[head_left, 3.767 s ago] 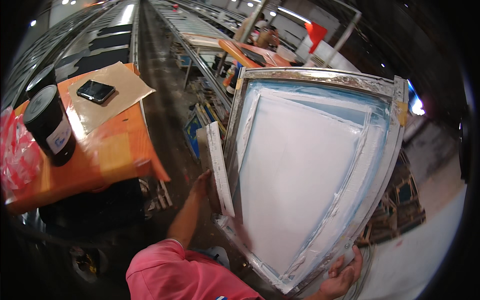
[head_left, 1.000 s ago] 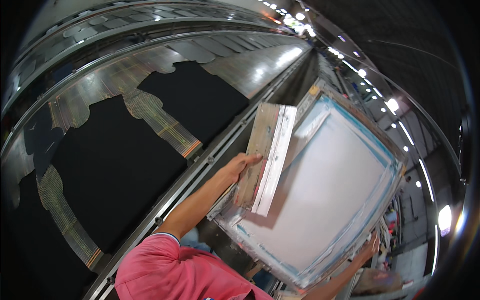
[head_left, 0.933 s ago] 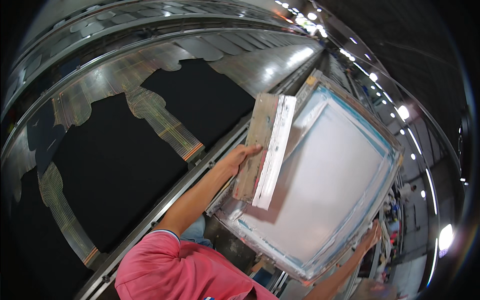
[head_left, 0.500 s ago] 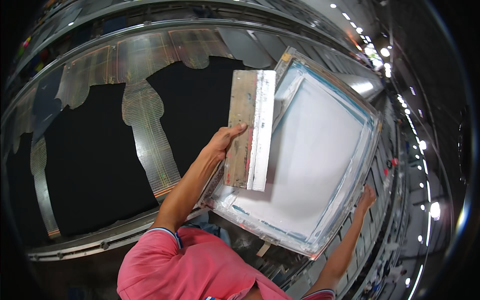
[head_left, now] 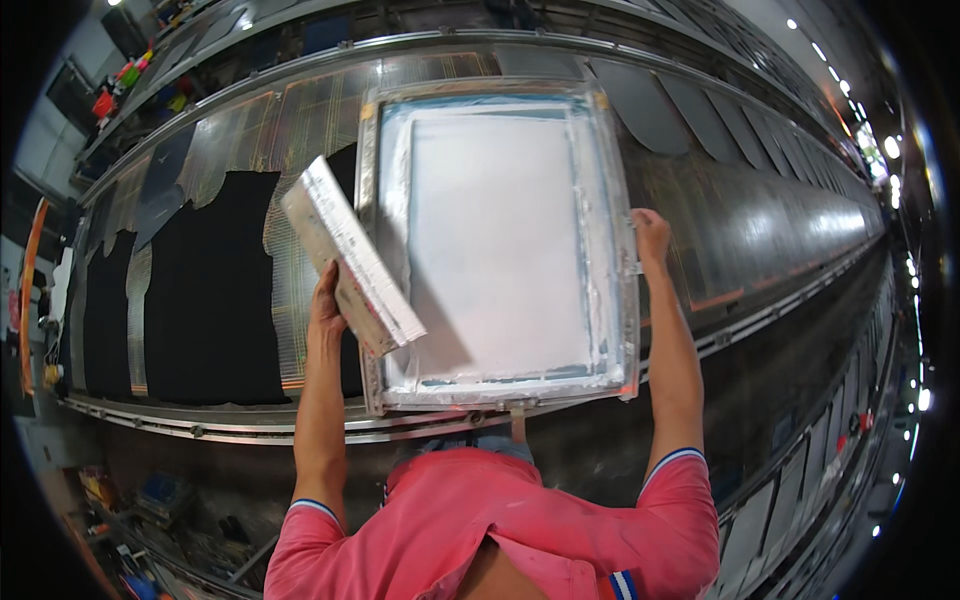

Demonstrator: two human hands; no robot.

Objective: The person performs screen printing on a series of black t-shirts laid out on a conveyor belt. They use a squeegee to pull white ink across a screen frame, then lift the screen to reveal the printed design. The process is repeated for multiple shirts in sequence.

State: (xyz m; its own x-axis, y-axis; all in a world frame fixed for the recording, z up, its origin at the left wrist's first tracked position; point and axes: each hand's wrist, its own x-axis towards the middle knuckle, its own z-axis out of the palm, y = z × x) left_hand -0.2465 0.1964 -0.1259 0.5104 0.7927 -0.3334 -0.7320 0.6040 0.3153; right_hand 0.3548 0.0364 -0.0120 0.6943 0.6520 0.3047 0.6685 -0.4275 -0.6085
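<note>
My left hand is closed on a squeegee with a worn wooden back and a white-coated blade, tilted over the left side of a printing screen. The screen has a metal frame, a pale white mesh and blue inner borders. My right hand is closed at the right edge of the frame, gripping it. The screen lies over the long metal table. Black fabric pieces lie flat on the table to the left, partly under squeegee and screen.
The table's metal rail runs along the near side. Grey panels line the far right of the table. Other long racks run at lower right. An orange board and small colourful items stand at far left.
The screen has swung round from slanting rightward to nearly square over the table, its top moving up. The squeegee has moved left and now slants. My right hand has risen along with the frame.
</note>
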